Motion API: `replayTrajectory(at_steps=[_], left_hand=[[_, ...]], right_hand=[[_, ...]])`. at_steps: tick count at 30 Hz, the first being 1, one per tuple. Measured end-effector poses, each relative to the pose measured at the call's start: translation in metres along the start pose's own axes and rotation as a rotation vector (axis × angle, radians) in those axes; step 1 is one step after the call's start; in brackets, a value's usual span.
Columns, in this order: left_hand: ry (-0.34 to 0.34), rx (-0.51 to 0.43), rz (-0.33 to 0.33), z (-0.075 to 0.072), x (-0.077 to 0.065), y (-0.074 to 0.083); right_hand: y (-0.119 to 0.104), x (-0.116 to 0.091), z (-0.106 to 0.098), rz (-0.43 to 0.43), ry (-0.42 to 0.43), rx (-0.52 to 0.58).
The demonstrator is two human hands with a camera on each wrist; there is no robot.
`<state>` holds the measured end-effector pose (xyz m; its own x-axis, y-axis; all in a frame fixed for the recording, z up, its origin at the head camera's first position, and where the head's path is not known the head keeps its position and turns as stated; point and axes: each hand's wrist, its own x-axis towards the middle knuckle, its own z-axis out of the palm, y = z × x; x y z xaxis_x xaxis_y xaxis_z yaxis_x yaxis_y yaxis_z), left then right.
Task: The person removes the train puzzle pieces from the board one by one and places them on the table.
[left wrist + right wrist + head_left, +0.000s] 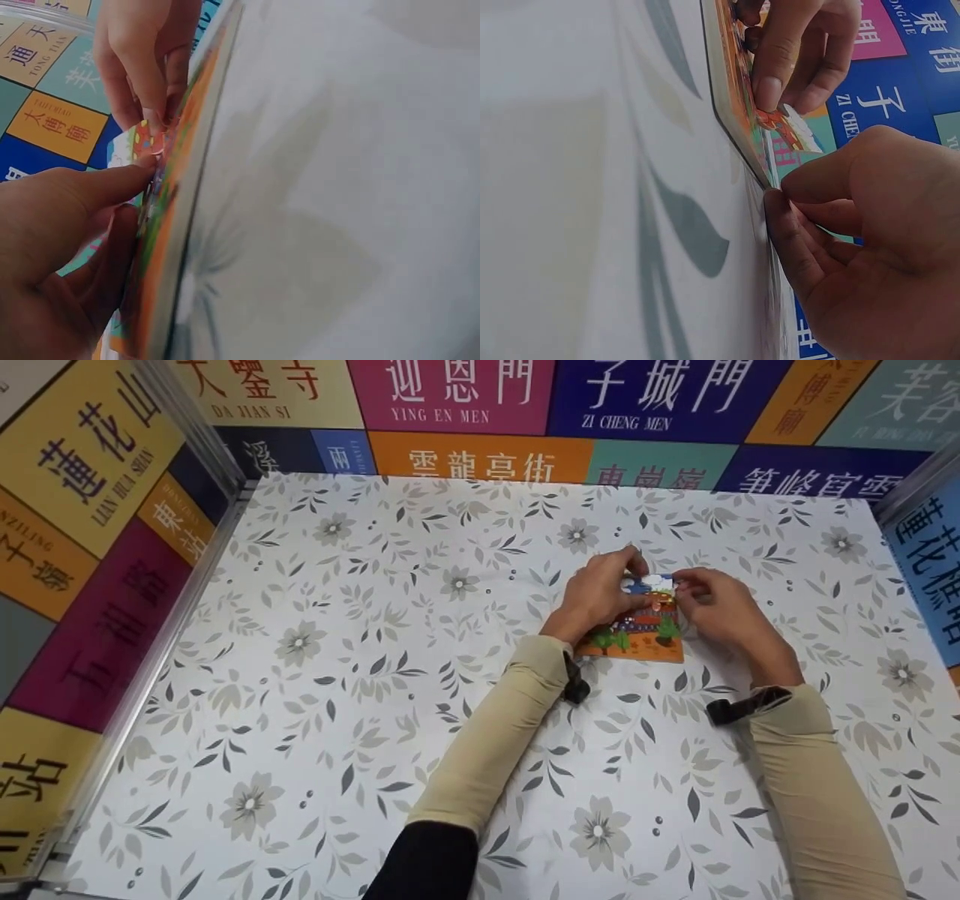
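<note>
A small colourful picture board (637, 652), showing a train, green trees and orange ground, lies on the table between both hands. A thin puzzle piece (799, 129) in red and white tilts up from the board's far part. My left hand (600, 589) reaches over the board's left side, and its thumb and fingers pinch this piece. In the left wrist view the same puzzle piece (120, 150) shows past the left thumb. At the board's right edge, my right hand (885, 232) pinches near the corner with thumb and fingertips. Its fingers hide part of that corner.
A white table top (450, 697) with a grey flower and leaf print spreads around the hands. Coloured panels (480, 457) with large lettering stand along the back, left and right edges. Dark wrist straps (739, 709) sit at both cuffs.
</note>
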<state>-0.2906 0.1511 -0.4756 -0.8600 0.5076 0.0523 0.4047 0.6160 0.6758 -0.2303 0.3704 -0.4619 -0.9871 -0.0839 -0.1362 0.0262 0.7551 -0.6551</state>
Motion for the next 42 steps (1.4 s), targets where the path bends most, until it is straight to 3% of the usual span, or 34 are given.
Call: replayTrajectory(at_steps=[9, 18, 25, 31, 42], left_hand=[[-0.017, 0.014, 0.035, 0.000, 0.000, 0.001], [-0.056, 0.120, 0.043, -0.001, -0.001, 0.007], [-0.080, 0.299, 0.122, 0.000, -0.001, 0.014], [-0.106, 0.483, 0.169, 0.002, 0.001, 0.020], [-0.141, 0.498, 0.207, 0.001, 0.000, 0.019]], right_hand=[[0.002, 0.002, 0.000, -0.001, -0.004, 0.005], [0.002, 0.001, 0.000, -0.038, 0.008, -0.002], [0.003, -0.001, 0.002, -0.105, 0.031, -0.025], [0.002, -0.001, 0.001, -0.071, 0.026, -0.051], [0.002, -0.002, -0.001, -0.041, -0.005, -0.040]])
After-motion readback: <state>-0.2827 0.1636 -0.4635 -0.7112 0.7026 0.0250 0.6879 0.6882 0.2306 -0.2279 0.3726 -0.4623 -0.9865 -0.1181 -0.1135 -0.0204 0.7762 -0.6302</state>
